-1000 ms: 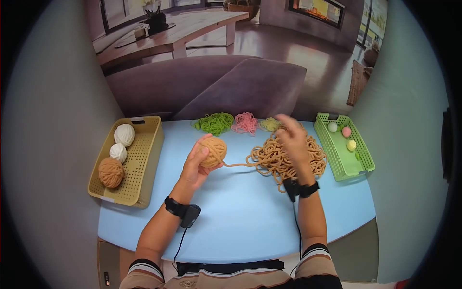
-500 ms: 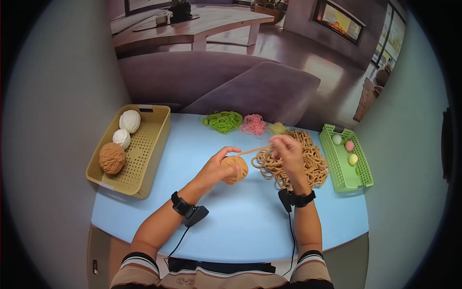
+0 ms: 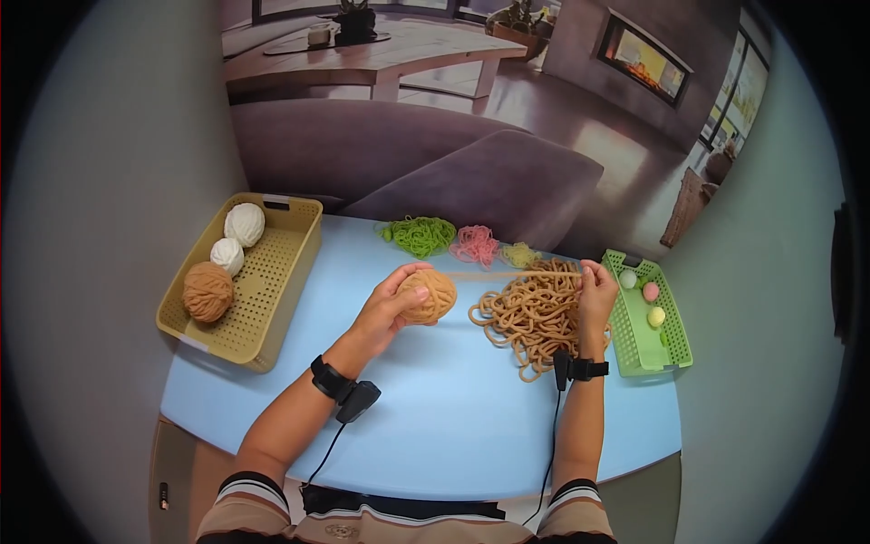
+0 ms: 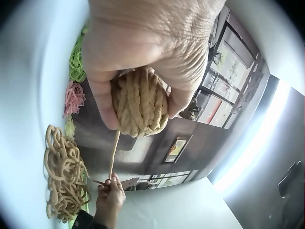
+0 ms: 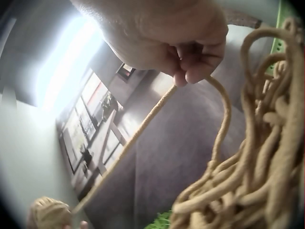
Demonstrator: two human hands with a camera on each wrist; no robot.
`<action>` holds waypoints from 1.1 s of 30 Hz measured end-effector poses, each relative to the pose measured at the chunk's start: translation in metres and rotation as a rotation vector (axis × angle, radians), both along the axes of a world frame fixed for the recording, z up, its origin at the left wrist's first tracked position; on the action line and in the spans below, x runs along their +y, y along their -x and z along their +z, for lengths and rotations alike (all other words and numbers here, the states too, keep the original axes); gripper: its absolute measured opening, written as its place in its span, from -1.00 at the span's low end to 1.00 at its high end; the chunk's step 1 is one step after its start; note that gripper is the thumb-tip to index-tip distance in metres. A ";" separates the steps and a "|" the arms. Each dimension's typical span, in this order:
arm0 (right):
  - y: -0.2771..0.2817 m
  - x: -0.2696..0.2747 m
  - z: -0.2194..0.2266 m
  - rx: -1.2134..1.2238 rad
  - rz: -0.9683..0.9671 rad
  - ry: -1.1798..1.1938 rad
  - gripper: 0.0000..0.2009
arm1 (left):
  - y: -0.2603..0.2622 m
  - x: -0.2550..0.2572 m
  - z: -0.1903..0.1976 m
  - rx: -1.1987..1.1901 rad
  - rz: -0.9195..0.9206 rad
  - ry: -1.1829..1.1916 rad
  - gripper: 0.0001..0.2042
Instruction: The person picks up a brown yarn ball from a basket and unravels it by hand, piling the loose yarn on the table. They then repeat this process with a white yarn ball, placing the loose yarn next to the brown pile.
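Note:
My left hand (image 3: pixel 388 308) grips a tan ball of yarn (image 4: pixel 140 102), thumb on one side and fingers round the other. From the ball a single strand (image 5: pixel 136 136) runs straight and taut to my right hand (image 3: pixel 598 292). There the thumb and fingertips pinch it, as the right wrist view shows. Past the pinch the yarn droops down into a loose heap of thick tan yarn (image 3: pixel 535 317), which lies on the table just left of and below my right hand.
Green (image 3: pixel 420 236), pink (image 3: pixel 474 247) and pale yellow (image 3: pixel 520 255) yarn heaps lie along the back of the blue table (image 3: pixel 426 408). At left stands an olive basket (image 3: pixel 288 290) with two white balls and a brown one. A green basket (image 3: pixel 648 360) at right holds small balls.
My right hand has come down onto the strand, pinched it and drawn it out to the right, pulling it taut. The left hand has turned the ball and lifted it slightly back left.

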State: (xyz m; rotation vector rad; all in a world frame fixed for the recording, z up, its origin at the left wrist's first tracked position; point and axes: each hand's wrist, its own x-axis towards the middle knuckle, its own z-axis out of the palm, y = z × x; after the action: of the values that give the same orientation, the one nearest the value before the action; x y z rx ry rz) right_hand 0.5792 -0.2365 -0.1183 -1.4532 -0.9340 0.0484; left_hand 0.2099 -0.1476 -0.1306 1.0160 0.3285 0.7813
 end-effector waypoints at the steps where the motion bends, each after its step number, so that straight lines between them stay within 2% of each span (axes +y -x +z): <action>1: -0.003 0.000 -0.003 -0.075 -0.045 0.032 -0.83 | 0.000 -0.002 0.002 -0.014 -0.014 -0.012 -0.41; 2: -0.006 -0.001 -0.005 -0.224 -0.096 0.164 -0.82 | 0.001 -0.005 0.006 -0.014 -0.034 -0.031 -0.40; 5: 0.017 0.009 -0.003 -0.527 0.073 0.008 -0.78 | 0.002 -0.008 0.013 0.010 -0.089 -0.100 -0.40; 7: 0.080 -0.005 0.036 -0.061 0.403 0.262 -0.71 | 0.003 -0.009 0.013 0.052 -0.124 -0.160 -0.40; 9: 0.121 -0.010 0.048 0.074 0.687 0.325 -0.65 | 0.003 -0.013 0.017 0.076 -0.160 -0.229 -0.38; 12: 0.143 -0.007 0.030 0.121 0.964 0.458 -0.64 | 0.003 -0.017 0.021 0.094 -0.250 -0.304 -0.33; 15: 0.142 -0.003 0.019 0.105 1.071 0.517 -0.67 | 0.004 -0.018 0.025 0.118 -0.306 -0.356 -0.28; 19: 0.128 -0.007 0.028 0.052 0.875 0.529 -0.80 | 0.004 -0.022 0.028 0.110 -0.263 -0.345 -0.27; 22: 0.113 -0.011 0.040 0.159 0.680 0.231 -0.85 | 0.005 -0.017 0.027 0.193 -0.136 -0.355 -0.31; 23: 0.107 -0.013 0.043 0.199 0.615 0.116 -0.86 | 0.004 -0.013 0.021 0.147 -0.107 -0.265 -0.33; 26: 0.085 -0.015 0.046 0.187 0.552 -0.003 -0.85 | 0.004 0.001 0.006 -0.009 -0.016 -0.045 -0.41; 29: 0.085 -0.009 0.036 0.171 0.486 0.004 -0.82 | 0.007 0.004 0.008 -0.160 -0.035 0.039 -0.38; 33: 0.079 0.001 0.023 0.131 0.358 0.025 -0.80 | 0.004 0.001 0.008 -0.292 -0.104 0.031 -0.32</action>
State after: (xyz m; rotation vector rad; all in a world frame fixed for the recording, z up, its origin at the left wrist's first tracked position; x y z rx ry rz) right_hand 0.5000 -0.2357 -0.0957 -1.2739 -1.0777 0.4157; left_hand 0.2058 -0.1463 -0.1222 0.8681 0.0361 0.8147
